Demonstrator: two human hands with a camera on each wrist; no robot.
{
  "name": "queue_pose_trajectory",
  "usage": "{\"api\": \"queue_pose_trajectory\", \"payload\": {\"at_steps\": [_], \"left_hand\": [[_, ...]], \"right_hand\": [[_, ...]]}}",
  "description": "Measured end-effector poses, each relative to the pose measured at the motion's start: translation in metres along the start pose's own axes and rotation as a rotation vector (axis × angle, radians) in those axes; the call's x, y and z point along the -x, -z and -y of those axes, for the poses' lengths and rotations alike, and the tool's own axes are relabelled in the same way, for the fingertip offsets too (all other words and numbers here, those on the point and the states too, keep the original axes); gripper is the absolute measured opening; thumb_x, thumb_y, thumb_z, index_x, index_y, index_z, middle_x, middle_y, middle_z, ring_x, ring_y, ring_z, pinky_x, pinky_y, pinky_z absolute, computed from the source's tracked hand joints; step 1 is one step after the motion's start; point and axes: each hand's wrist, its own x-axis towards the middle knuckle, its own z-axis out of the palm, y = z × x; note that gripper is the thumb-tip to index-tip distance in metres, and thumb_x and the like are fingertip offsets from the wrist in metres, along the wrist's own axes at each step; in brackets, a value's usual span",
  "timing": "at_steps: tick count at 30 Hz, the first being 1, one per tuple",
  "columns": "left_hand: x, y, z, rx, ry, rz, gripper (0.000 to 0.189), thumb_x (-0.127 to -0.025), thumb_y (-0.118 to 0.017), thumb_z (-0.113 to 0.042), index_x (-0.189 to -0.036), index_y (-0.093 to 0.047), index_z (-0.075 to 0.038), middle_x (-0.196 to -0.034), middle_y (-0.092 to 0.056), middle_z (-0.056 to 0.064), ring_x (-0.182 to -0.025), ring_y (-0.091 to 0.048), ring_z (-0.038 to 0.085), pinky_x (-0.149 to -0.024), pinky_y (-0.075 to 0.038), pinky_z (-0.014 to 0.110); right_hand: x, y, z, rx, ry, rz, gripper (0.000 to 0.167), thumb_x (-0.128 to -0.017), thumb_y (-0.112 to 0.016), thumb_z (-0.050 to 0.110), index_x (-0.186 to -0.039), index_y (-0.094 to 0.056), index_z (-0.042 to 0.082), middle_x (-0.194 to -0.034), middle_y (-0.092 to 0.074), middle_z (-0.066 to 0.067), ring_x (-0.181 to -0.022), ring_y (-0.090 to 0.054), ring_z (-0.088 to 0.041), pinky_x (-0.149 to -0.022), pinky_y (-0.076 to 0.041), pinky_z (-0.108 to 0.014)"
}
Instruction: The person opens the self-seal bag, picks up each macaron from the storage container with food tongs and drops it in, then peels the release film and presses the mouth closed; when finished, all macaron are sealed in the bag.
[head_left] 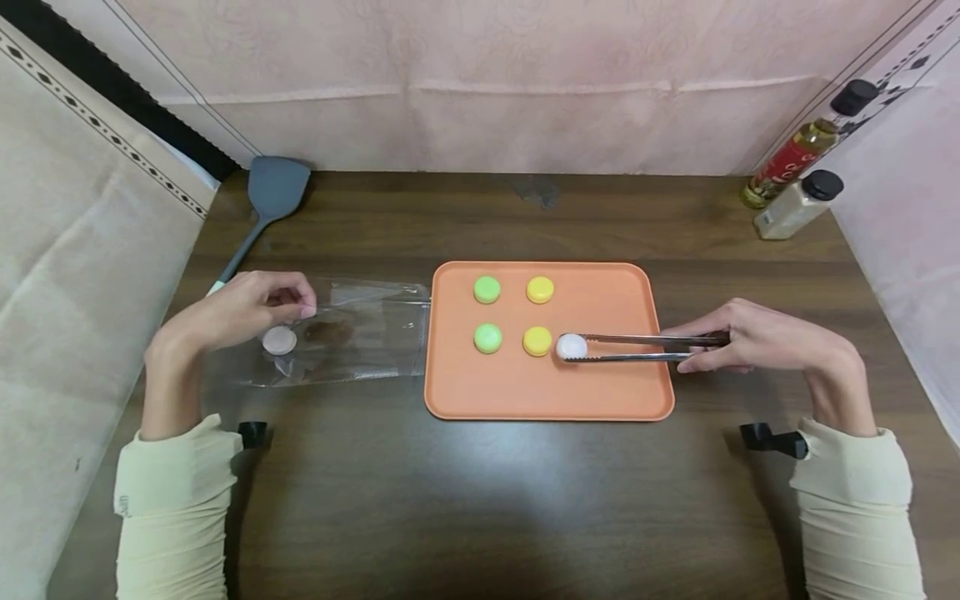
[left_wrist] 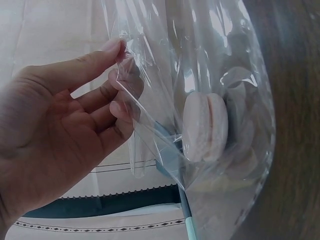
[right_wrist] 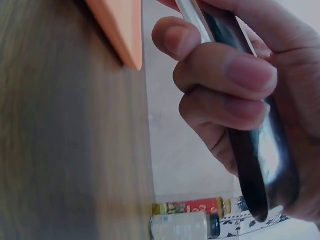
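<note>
My left hand (head_left: 238,312) pinches the edge of a clear plastic bag (head_left: 375,333) between thumb and fingers. Inside the bag lies a white macaron (left_wrist: 205,127), near the pinched edge. With my right hand (head_left: 765,337) I grip metal tongs (head_left: 630,358), whose tips are at either side of another white macaron (head_left: 572,347) over the orange tray (head_left: 547,400). Two green macarons (head_left: 487,337) and two yellow macarons (head_left: 537,341) sit in two columns on the tray, left of the tongs. Whether the tongs' macaron touches the tray, I cannot tell.
A grey spatula (head_left: 277,192) lies at the back left, its handle reaching behind my left hand. An oil bottle (head_left: 787,167) and a black-capped jar (head_left: 795,208) stand at the back right. Cloth-like covers (head_left: 525,100) surround the wooden table (head_left: 420,500).
</note>
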Motion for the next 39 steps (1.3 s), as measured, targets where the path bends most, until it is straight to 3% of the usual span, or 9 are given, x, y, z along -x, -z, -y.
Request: {"api": "queue_pose_trajectory", "payload": {"at_steps": [7,19,23,28,34,39], "left_hand": [[0.0,-0.001,0.001,-0.009,-0.012,-0.003,0.014,-0.11,-0.059,-0.001,-0.108,-0.072,-0.008,-0.098,-0.07,0.007,-0.086,-0.063,0.017,-0.074,-0.051,0.026],[-0.002,-0.001,0.004,-0.011,-0.045,-0.031,0.016,-0.109,-0.06,0.001,-0.107,-0.072,-0.008,-0.099,-0.071,0.004,-0.086,-0.063,0.013,-0.074,-0.051,0.023],[-0.002,-0.001,0.004,0.001,-0.045,-0.028,0.016,-0.11,-0.06,0.001,-0.107,-0.072,-0.008,-0.099,-0.07,0.005,-0.086,-0.062,0.013,-0.074,-0.051,0.023],[0.0,0.0,0.004,0.01,-0.058,-0.028,0.015,-0.109,-0.06,0.001,-0.107,-0.072,-0.008,-0.099,-0.07,0.005,-0.086,-0.062,0.013,-0.074,-0.051,0.023],[0.002,0.002,0.003,0.016,-0.071,-0.034,0.013,-0.109,-0.061,0.001,-0.108,-0.072,-0.007,-0.099,-0.07,0.006,-0.085,-0.062,0.014,-0.073,-0.051,0.024],[0.003,0.003,0.003,0.019,-0.066,-0.031,0.013,-0.109,-0.061,0.0,-0.108,-0.072,-0.007,-0.1,-0.07,0.005,-0.086,-0.062,0.013,-0.073,-0.051,0.024]], "right_hand": [[-0.002,-0.001,0.004,-0.01,-0.011,0.024,0.032,-0.106,-0.076,0.022,-0.138,-0.077,0.023,-0.067,-0.046,0.017,-0.052,-0.044,0.002,-0.045,-0.043,-0.028],[-0.014,-0.001,0.014,-0.008,0.051,0.073,0.023,-0.108,-0.073,0.021,-0.13,-0.08,0.025,-0.07,-0.049,0.017,-0.055,-0.043,0.003,-0.047,-0.043,-0.026],[-0.027,0.0,0.023,0.018,0.07,0.086,0.017,-0.107,-0.075,0.025,-0.124,-0.08,0.025,-0.069,-0.05,0.017,-0.054,-0.045,0.002,-0.047,-0.044,-0.025],[-0.046,0.001,0.038,0.041,0.089,0.107,0.026,-0.107,-0.075,0.027,-0.133,-0.079,0.024,-0.068,-0.044,0.017,-0.056,-0.043,0.001,-0.049,-0.041,-0.024],[-0.073,-0.007,0.061,0.155,0.14,0.037,0.033,-0.105,-0.078,0.028,-0.136,-0.078,0.018,-0.071,-0.046,0.016,-0.063,-0.046,-0.001,-0.058,-0.04,-0.024],[-0.105,-0.029,0.081,0.179,0.183,-0.031,0.035,-0.103,-0.08,0.022,-0.137,-0.078,0.013,-0.071,-0.049,0.013,-0.063,-0.042,-0.002,-0.06,-0.035,-0.023]]}}
